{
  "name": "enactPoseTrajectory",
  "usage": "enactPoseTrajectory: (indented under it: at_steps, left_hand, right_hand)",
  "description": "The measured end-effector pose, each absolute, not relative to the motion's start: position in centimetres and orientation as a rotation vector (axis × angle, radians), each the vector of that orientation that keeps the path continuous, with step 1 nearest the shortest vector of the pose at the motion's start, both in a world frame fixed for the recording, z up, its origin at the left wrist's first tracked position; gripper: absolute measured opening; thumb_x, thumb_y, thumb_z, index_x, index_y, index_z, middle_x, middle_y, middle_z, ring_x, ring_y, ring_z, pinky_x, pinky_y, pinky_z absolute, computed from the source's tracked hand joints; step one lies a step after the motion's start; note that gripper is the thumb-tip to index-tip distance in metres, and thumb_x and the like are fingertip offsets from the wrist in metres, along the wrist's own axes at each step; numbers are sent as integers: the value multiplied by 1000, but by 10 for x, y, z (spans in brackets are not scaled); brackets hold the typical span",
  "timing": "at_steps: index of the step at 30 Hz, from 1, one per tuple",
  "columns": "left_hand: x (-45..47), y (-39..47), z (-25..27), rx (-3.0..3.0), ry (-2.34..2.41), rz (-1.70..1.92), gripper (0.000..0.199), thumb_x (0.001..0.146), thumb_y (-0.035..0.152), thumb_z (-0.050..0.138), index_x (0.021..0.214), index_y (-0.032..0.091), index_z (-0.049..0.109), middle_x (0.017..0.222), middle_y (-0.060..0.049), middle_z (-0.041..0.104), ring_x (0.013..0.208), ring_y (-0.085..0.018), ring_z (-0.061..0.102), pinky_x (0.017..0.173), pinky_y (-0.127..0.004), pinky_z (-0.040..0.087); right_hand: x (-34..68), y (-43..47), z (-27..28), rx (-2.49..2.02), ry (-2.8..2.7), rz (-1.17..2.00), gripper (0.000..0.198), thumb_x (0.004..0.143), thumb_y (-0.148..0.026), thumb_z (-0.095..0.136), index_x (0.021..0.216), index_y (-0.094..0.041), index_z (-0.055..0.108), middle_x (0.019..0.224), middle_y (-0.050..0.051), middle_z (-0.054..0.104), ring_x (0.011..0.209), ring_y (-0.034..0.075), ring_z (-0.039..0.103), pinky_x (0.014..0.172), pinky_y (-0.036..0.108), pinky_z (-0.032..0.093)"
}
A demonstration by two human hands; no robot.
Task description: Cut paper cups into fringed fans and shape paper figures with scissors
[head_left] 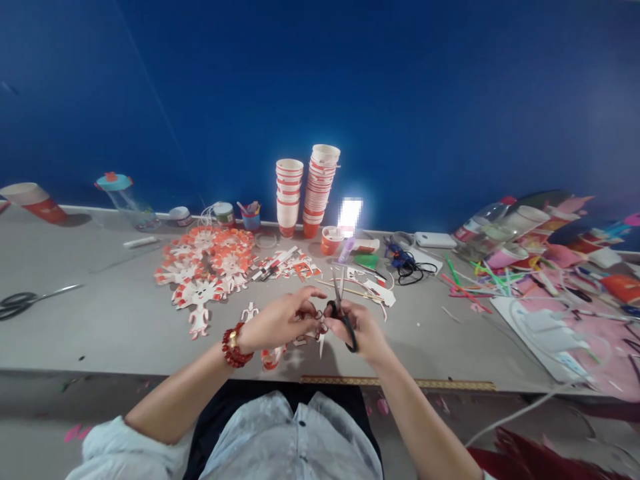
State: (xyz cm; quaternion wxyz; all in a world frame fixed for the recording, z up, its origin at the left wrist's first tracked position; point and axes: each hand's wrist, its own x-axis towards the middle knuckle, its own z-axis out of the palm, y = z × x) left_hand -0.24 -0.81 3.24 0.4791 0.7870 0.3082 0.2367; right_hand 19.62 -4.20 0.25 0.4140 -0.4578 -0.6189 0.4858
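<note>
In front of my chest, my left hand (290, 319) pinches a small white paper cut-out (319, 327) with reddish edges, partly hidden by the fingers. My right hand (361, 328) meets it there, its thumb close to the cut-out's right side. Black-handled scissors (338, 293) sit in my right hand, blades pointing up and away from me. On the table below lie a curled orange-and-white cup piece (273, 358) and a little white paper figure (249, 311). Further left is a heap of orange-and-white paper figures (207, 260) with fringed heads.
Two tall stacks of paper cups (289, 200) stand against the blue wall. Cup scraps (295, 263) lie before them. A second pair of scissors (30, 303) rests far left. Cups, bottles and pink craft material (560, 293) crowd the right. A yellow ruler (400, 383) lines the front edge.
</note>
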Motion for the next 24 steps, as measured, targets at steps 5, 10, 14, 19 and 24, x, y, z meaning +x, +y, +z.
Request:
enactPoseTrajectory:
  at_steps: [5, 10, 14, 19, 24]
  left_hand:
    - [-5, -3, 25, 2055, 687, 519, 66, 84, 14, 54, 145, 20, 31, 90, -3, 75, 77, -18, 69, 76, -28, 51]
    - [-13, -23, 21, 2133, 965, 1137, 23, 87, 18, 56, 109, 21, 61, 105, -10, 69, 101, -24, 63, 89, -37, 47]
    - [-2, -67, -2, 1878, 820, 1158, 12, 90, 19, 51, 89, 20, 63, 80, -6, 66, 77, -19, 63, 72, -30, 49]
    - [33, -80, -46, 1161, 715, 962, 31, 91, 45, 50, 88, 16, 59, 59, 1, 56, 48, -11, 50, 48, -23, 40]
    - [42, -58, -49, 935, 818, 1291, 26, 87, 40, 59, 78, 16, 58, 61, 1, 57, 55, -12, 51, 58, -24, 45]
  right_hand:
    - [187, -32, -3, -1168, -1529, 1295, 12, 68, -22, 67, 64, -17, 56, 53, -4, 52, 48, 10, 45, 47, 21, 35]
    - [187, -27, -13, -1233, -1366, 1185, 13, 69, -27, 65, 66, -17, 58, 53, -3, 55, 47, 12, 49, 47, 23, 39]
    - [187, -28, -21, -1273, -1212, 1015, 16, 69, -31, 68, 68, -17, 59, 54, -2, 55, 48, 13, 48, 46, 24, 37]
    - [178, -39, -30, -1268, -1120, 969, 18, 76, -35, 67, 73, -18, 60, 54, -2, 56, 47, 14, 50, 47, 25, 40]
    - [170, -51, -32, -1233, -1053, 988, 17, 74, -33, 70, 73, -18, 61, 56, -1, 58, 48, 14, 53, 47, 25, 43]
